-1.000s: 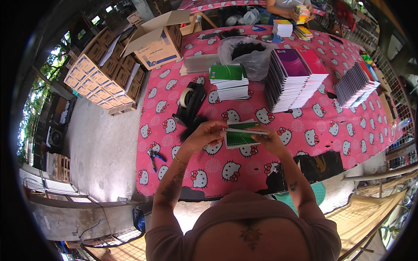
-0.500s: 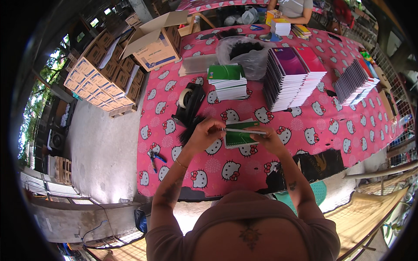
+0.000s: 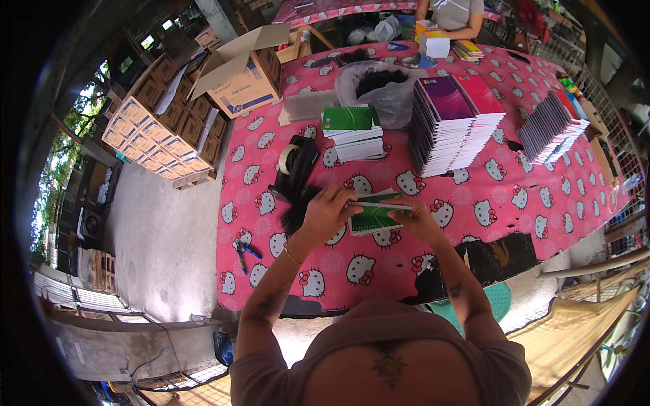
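Note:
Between my two hands a small green spiral notebook (image 3: 372, 216) is held tilted, above the table. My left hand (image 3: 328, 211) is closed on its left end, and my right hand (image 3: 420, 220) pinches its right end with thumb and fingers. Under and behind it shows part of another green notebook (image 3: 388, 197), mostly hidden. Beside my left hand lies a clump of black bristly strands (image 3: 295, 214). A black tape dispenser (image 3: 296, 169) stands just beyond that clump. Farther ahead is a stack of green notebooks (image 3: 349, 119).
Tall stacks of purple (image 3: 443, 98) and red notebooks (image 3: 479, 93) stand ahead right. Blue-handled pliers (image 3: 247, 253) lie at left on the pink patterned tablecloth (image 3: 311, 283). A plastic bag (image 3: 386, 101) with black strands and an open carton (image 3: 247, 81) sit farther off. Another person (image 3: 460, 17) works opposite.
The held notebook has tipped so more of its green cover faces me. My left fingers have shifted slightly along its left end. The view has moved a little.

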A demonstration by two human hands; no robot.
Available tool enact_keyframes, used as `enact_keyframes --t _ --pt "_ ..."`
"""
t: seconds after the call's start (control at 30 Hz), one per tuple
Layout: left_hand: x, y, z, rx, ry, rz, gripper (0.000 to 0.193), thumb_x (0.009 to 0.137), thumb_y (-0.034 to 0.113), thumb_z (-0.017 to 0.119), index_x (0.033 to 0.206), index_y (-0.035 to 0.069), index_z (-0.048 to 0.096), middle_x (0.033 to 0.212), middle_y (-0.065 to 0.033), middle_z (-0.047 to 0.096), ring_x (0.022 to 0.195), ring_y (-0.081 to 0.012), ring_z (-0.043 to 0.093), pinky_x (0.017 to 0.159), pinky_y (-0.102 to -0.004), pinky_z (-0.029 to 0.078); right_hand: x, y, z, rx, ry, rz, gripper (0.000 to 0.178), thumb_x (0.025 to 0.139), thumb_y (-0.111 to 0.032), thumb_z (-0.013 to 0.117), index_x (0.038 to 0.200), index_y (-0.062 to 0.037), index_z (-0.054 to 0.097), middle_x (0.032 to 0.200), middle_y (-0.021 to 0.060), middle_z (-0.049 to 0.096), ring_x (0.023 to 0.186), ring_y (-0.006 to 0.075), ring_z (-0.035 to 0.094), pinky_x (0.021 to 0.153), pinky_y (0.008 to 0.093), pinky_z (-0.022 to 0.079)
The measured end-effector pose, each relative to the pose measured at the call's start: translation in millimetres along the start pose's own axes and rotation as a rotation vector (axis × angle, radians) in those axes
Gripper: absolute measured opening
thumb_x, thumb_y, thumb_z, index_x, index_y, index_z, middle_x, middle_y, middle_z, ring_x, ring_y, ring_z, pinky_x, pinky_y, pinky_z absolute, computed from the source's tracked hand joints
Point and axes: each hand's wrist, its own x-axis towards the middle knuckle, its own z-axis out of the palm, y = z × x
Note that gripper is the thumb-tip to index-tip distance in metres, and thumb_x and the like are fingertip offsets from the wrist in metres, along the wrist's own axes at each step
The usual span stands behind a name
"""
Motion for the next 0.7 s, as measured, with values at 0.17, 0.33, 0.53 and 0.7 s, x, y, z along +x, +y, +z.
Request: enact_keyframes --t 0.17,0.33,0.53,0.7 --pt "-18 51 43 0.415 0.141 -0.077 0.077 0.092 0.052 0.056 0.144 -0.003 0.039 0.149 -0.0222 0.037 0.139 -0.0393 0.035 0.107 -0.0626 0.028 -1 -4 4 0.014 0.103 -0.011 0.029 0.094 -0.005 0.063 0.123 -0.0036 0.066 0.106 0.0034 0.069 0.093 0.0081 0.061 0.081 0.0247 0.051" --pt "-12 48 50 0.443 0.172 -0.158 0.086 0.092 0.056 0.053 0.147 -0.007 0.033 0.155 -0.0273 0.027 0.147 -0.0403 0.021 0.11 -0.0701 0.014 -4 -5 6 -0.16 0.114 -0.057 0.031 0.093 -0.006 0.064 0.124 -0.0056 0.066 0.106 0.006 0.071 0.094 0.0093 0.062 0.083 0.0266 0.051" --pt "-40 53 80 0.445 0.194 -0.044 0.082 0.095 0.058 0.046 0.145 -0.006 0.036 0.152 -0.0282 0.032 0.147 -0.0401 0.024 0.109 -0.0703 0.016 -1 -2 12 -0.099 0.095 -0.083 0.033 0.092 -0.009 0.066 0.125 -0.0078 0.066 0.107 0.0077 0.071 0.091 0.0119 0.065 0.079 0.0291 0.052" --pt "2 49 57 0.548 0.122 -0.066 0.084 0.096 0.063 0.038 0.145 -0.005 0.036 0.152 -0.0274 0.034 0.144 -0.0404 0.03 0.111 -0.068 0.013 -1 -8 7 -0.121 0.086 0.009 0.034 0.091 -0.009 0.066 0.125 -0.0072 0.065 0.107 0.0092 0.071 0.089 0.0146 0.067 0.079 0.0298 0.052"
